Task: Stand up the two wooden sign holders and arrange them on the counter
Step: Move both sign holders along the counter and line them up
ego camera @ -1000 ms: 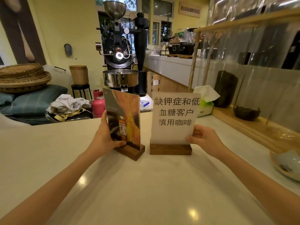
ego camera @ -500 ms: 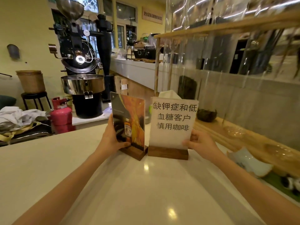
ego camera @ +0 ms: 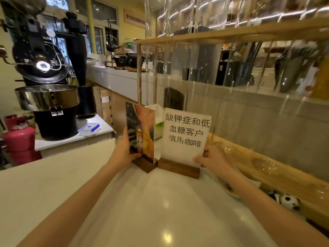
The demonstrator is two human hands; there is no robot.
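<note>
Two sign holders stand upright side by side on the pale counter [ego camera: 160,207], their dark wooden bases touching at a corner. The left sign holder [ego camera: 145,132] shows an orange picture with a bottle and is turned edge-on toward me. My left hand [ego camera: 122,152] grips its left edge, thumb on the front near the base. The right sign holder [ego camera: 185,132] carries a white sheet with black Chinese characters and faces me. My right hand [ego camera: 211,157] pinches its lower right corner just above the wooden base [ego camera: 178,168].
A black and steel coffee roaster [ego camera: 48,97] stands at the left beside a red gas cylinder [ego camera: 17,138]. A wooden ledge [ego camera: 267,173] with clear panels runs along the right. A dish [ego camera: 231,191] and a panda toy [ego camera: 284,200] lie under my right forearm.
Both signs, still held, have shifted farther along the counter toward the right, close to the wooden ledge. The view has swung right; the cushions and baskets have left the frame.
</note>
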